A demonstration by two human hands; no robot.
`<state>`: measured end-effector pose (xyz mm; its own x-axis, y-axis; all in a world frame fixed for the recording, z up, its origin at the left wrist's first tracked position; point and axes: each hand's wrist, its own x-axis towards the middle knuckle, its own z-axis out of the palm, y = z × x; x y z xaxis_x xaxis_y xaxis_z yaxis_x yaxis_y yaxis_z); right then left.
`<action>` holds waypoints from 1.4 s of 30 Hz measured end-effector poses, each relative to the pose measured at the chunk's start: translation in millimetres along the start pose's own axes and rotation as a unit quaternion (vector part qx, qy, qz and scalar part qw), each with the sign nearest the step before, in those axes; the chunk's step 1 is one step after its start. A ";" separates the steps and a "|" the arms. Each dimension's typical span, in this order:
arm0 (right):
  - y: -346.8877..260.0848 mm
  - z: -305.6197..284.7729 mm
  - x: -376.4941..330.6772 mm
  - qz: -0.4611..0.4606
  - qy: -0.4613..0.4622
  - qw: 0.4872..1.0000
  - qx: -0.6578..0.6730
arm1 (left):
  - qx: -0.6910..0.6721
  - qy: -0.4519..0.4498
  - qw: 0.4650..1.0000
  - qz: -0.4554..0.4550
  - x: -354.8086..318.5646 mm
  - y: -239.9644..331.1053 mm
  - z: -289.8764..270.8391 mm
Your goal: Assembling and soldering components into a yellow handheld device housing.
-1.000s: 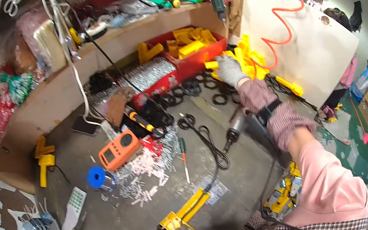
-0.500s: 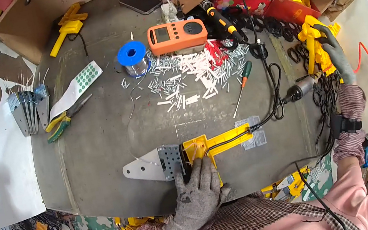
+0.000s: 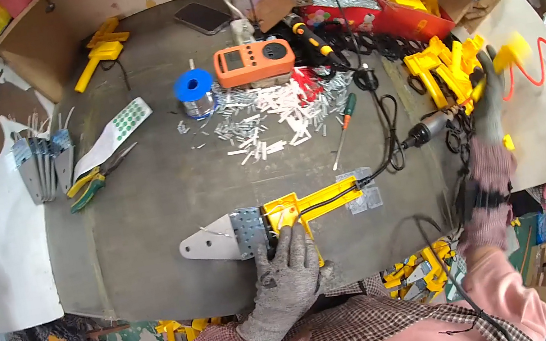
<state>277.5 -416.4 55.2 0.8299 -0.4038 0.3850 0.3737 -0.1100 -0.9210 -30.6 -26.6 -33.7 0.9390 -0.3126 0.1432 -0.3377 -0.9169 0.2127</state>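
Observation:
My left hand (image 3: 283, 278), in a grey glove, lies with its fingers stretched out on the near side of a yellow plastic housing half (image 3: 329, 198). A black cord runs along the handle channel, and pale wires show in the square end. From that end a pointed grey metal plate (image 3: 212, 242) with a perforated metal bracket (image 3: 250, 233) extends left. At the right, my gloved right hand (image 3: 488, 96) is smeared by motion beside a pile of yellow plastic parts (image 3: 445, 71). A blurred yellow piece (image 3: 511, 51) is just right of its fingertips; whether the hand holds anything is unclear.
An orange meter (image 3: 254, 62), a blue solder spool (image 3: 193, 86) and loose screws and white sleeves (image 3: 277, 111) occupy the middle. A screwdriver (image 3: 345, 130) and a power driver (image 3: 426, 129) lie right; pliers (image 3: 96, 181) and several metal plates (image 3: 42, 167) are left.
My right hand has shifted left and down beside the yellow parts, which are now spread more widely, with blurred pieces to its right. My left hand stays on the housing.

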 end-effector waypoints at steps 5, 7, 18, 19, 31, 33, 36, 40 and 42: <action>-52.0 70.1 -200.0 0.134 -0.315 0.894 0.288 | 0.000 0.001 1.000 -0.001 1.5 -3.3 -1.8; -64.4 90.9 -230.8 0.193 -0.286 0.934 0.095 | 0.008 0.004 1.000 0.005 1.5 -3.0 -1.6; -45.0 124.1 -268.2 -0.148 -0.543 0.796 -0.225 | -0.105 0.006 0.988 0.112 -12.6 -23.8 -18.2; -39.1 123.4 -269.5 -0.148 -0.542 0.797 -0.220 | -0.102 -0.003 0.981 0.165 -19.2 -37.1 -20.6; -8.4 140.0 -217.8 -0.252 -0.546 0.702 -0.381 | -0.131 0.039 0.986 0.097 3.4 -39.8 -43.4; -11.6 136.3 -223.6 -0.167 -0.540 0.733 -0.377 | -0.157 0.110 0.977 0.098 50.0 -19.4 -111.5; -20.8 129.9 -230.7 -0.147 -0.568 0.710 -0.389 | -0.106 0.066 0.992 0.009 80.2 -20.5 -42.8; -22.2 168.0 -207.2 -0.147 -0.588 0.720 -0.338 | -0.180 -0.042 0.978 -0.100 98.2 -73.1 -63.1; -27.4 216.8 -201.0 -0.243 -0.563 0.745 -0.263 | -0.105 -0.009 0.974 -0.200 116.7 -110.8 -79.2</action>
<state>190.3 -135.3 16.0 0.5815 0.7848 0.2144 0.7755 -0.4551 -0.4376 111.3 58.1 36.0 0.9986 0.0521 -0.0085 0.0505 -0.8958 0.4415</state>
